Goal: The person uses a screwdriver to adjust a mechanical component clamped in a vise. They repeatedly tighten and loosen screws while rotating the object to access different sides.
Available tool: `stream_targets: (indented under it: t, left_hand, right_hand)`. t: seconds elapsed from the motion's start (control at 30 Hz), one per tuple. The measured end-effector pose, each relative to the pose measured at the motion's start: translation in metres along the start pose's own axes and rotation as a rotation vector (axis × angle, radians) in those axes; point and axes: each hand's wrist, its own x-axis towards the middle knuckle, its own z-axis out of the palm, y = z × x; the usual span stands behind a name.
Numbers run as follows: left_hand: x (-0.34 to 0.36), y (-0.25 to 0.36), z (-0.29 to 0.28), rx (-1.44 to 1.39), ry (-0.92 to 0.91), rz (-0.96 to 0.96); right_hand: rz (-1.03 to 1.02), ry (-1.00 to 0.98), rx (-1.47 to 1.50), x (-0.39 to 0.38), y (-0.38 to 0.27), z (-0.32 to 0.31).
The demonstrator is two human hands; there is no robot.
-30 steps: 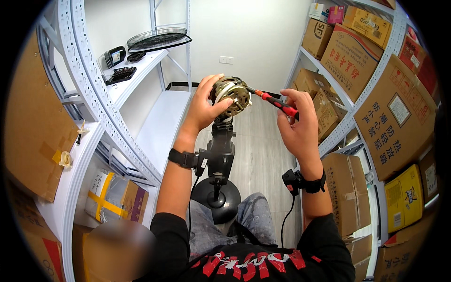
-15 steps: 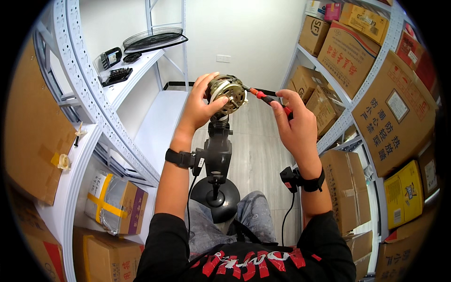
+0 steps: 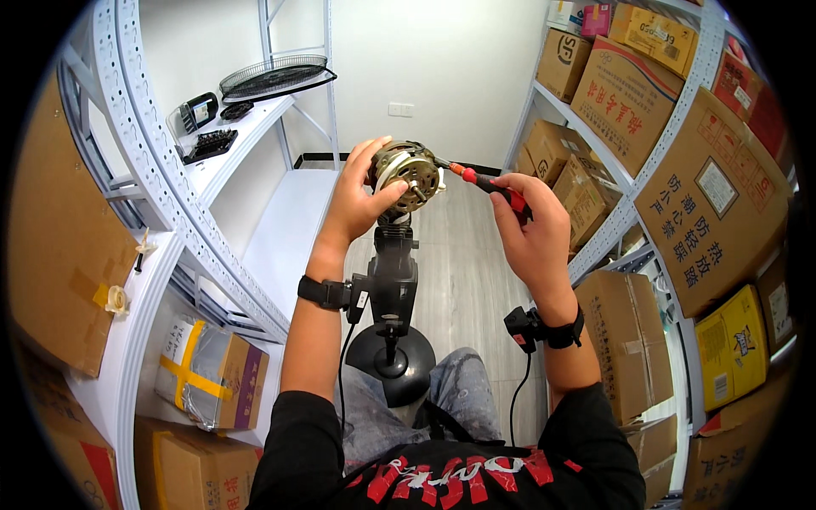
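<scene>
A bare fan motor (image 3: pixel 416 194) with a shaft at its front tops a black fan stand (image 3: pixel 393 280), whose round base (image 3: pixel 365 347) rests on the floor between my legs. Wrapped round the motor's left side is my left hand (image 3: pixel 357 191), its thumb across the front face. My right hand (image 3: pixel 535 225) grips a red and black screwdriver (image 3: pixel 484 181). Its shank points left and the tip meets the motor's upper right edge; the exact contact spot is too small to make out.
On the left shelf lie a black fan grille (image 3: pixel 276 76), a tool bit case (image 3: pixel 210 145) and a small black round part (image 3: pixel 236 110). Cardboard boxes (image 3: pixel 625 102) fill the right rack. A white plastic nut (image 3: pixel 116 298) sits on the near left shelf. Cables (image 3: pixel 342 374) hang from both wrists.
The fingers of my right hand have closed further round the screwdriver handle. My left hand keeps its hold on the motor, and the view has shifted slightly.
</scene>
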Motion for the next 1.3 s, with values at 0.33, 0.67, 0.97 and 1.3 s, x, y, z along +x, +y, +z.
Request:
stream_targets:
  t: [0.33,0.67,0.97,1.3]
  left_hand:
    - [0.000,0.003,-0.001,0.008,-0.001,-0.002]
    - [0.000,-0.004,0.001,0.001,0.040,0.040]
    - [0.000,-0.003,-0.002,-0.045,0.017,0.029]
    - [0.004,-0.007,-0.007,-0.101,-0.055,0.005]
  right_hand:
    - [-0.041,0.014,-0.015,-0.003,0.000,0.000]
    - [0.040,0.098,0.025,-0.006,-0.003,0.001]
    - [0.063,0.020,0.366,0.040,0.031,-0.004]
    - [-0.466,-0.292,-0.195,0.066,0.057,0.060]
